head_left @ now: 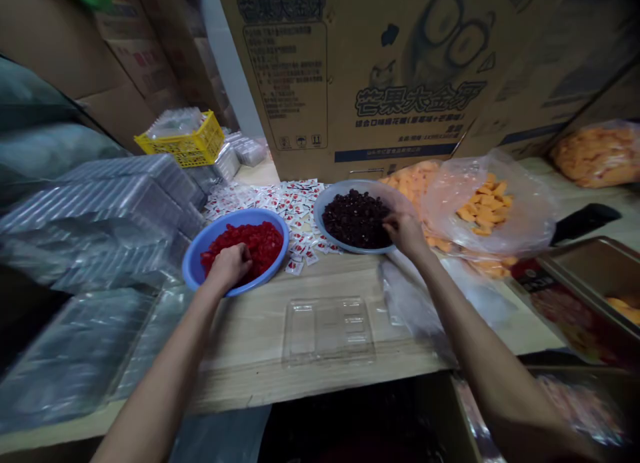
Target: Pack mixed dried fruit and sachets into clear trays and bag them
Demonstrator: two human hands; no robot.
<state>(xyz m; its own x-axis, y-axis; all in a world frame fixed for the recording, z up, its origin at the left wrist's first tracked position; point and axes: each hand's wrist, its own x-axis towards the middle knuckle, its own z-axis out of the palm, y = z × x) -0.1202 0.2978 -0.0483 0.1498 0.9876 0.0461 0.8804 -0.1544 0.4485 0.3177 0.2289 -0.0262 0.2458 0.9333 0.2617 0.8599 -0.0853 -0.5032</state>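
Note:
My left hand (233,266) reaches into a blue bowl (187,266) of glossy red pieces (260,240), its fingers curled down among them. Over the right edge of a pale bowl (345,186) of small dark brown pieces (355,216), my right hand (406,233) has its thumb and fingers pinched together. What either hand holds is too small or hidden to make out. Between my forearms, near the table's front edge, lies a clear plastic tray (329,330) with moulded compartments.
Small printed packets (300,216) are scattered behind the bowls. Stacked clear trays (110,210) and a yellow basket (213,140) stand left. Rightward are a plastic bag (530,203) with orange pieces (485,206), a black handle (587,222) and an open box (575,296). A large carton (310,103) stands behind.

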